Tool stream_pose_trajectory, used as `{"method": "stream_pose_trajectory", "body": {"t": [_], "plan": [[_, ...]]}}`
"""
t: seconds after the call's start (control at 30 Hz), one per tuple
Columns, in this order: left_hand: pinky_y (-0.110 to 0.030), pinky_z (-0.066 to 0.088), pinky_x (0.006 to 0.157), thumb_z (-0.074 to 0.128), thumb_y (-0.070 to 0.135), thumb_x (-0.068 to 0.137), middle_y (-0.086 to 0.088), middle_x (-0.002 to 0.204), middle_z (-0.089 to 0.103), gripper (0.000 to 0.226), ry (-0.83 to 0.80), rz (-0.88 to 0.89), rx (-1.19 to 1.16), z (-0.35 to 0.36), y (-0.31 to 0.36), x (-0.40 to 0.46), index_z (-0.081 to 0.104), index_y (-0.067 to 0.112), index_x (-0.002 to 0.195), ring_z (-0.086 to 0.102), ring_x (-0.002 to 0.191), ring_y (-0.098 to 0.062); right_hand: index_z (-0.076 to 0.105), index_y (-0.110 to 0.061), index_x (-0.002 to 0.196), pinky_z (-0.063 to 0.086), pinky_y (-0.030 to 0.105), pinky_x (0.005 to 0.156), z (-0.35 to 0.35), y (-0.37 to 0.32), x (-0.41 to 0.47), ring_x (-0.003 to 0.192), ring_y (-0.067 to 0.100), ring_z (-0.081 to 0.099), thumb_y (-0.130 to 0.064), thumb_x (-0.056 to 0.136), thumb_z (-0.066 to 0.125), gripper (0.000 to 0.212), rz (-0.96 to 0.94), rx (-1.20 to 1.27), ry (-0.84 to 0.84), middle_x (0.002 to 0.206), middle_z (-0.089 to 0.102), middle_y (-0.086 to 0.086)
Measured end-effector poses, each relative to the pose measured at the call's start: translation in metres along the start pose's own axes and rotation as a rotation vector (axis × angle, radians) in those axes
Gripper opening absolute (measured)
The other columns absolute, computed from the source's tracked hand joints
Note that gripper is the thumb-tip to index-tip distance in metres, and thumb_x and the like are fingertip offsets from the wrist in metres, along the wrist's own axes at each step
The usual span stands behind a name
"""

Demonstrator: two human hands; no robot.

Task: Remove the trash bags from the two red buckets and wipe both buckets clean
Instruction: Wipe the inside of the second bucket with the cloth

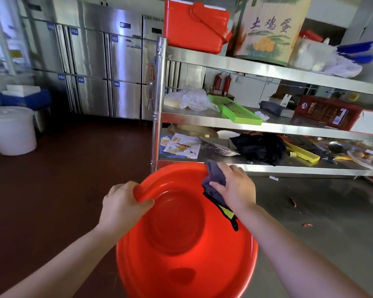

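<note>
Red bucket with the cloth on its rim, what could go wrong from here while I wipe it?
The left hand grips only the rim of the tilted red bucket, so a hard push could twist it loose or tip it. The right hand presses a dark cloth on the far rim, and the cloth's loose tail hangs inside and may drag over wiped plastic. The steel shelf edge sits just behind that hand, so a wide stroke might knock knuckles.

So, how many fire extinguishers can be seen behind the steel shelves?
2. Both stand side by side against the far wall, seen through the shelf gap: one on the left, the other right beside it. Shelf clutter may hide others.
</note>
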State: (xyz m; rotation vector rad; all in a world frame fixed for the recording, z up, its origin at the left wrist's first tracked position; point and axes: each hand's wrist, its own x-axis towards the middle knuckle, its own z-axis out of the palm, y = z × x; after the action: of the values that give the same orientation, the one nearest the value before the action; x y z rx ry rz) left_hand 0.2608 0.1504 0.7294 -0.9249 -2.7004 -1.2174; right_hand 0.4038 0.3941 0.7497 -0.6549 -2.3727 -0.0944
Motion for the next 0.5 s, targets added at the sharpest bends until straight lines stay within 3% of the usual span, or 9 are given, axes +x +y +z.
{"method": "stream_pose_trajectory", "body": {"t": [0.1,0.2,0.33,0.5], "plan": [[-0.033,0.044,0.086,0.069,0.043,0.067,0.012,0.093,0.056,0.041,-0.083,0.196,0.058,0.001,0.024,0.016,0.057,0.028,0.104,0.046,0.1,-0.012,0.063,-0.024,0.109,0.048,0.034,0.061,-0.011,-0.02,0.016,0.082,0.026,0.059,-0.042,0.063,0.083,0.053,-0.319,-0.09,0.009,0.086,0.063,0.001],[-0.027,0.045,0.073,0.067,0.037,0.07,0.005,0.094,0.063,0.034,-0.191,0.266,0.121,0.015,0.039,0.029,0.061,0.027,0.102,0.057,0.095,-0.015,0.063,-0.027,0.107,0.047,0.033,0.061,-0.011,-0.042,0.025,0.08,0.025,0.059,-0.042,0.053,0.086,0.06,-0.569,-0.206,0.009,0.086,0.062,0.001],[-0.026,0.046,0.058,0.06,0.03,0.08,0.004,0.079,0.066,0.017,-0.221,0.134,0.08,0.031,0.036,0.032,0.063,0.024,0.096,0.063,0.072,-0.016,0.063,-0.027,0.11,0.046,0.033,0.065,-0.001,-0.047,0.027,0.084,0.025,0.058,-0.043,0.057,0.084,0.06,-0.595,-0.231,0.043,0.092,0.062,0.001],[-0.024,0.041,0.05,0.061,0.036,0.08,0.005,0.067,0.063,0.011,-0.209,0.088,0.057,0.029,0.033,0.044,0.062,0.025,0.081,0.06,0.061,-0.01,0.063,-0.024,0.107,0.047,0.037,0.067,0.009,-0.041,0.033,0.086,0.027,0.057,-0.047,0.061,0.081,0.056,-0.451,-0.182,0.06,0.09,0.062,0.003]]}}
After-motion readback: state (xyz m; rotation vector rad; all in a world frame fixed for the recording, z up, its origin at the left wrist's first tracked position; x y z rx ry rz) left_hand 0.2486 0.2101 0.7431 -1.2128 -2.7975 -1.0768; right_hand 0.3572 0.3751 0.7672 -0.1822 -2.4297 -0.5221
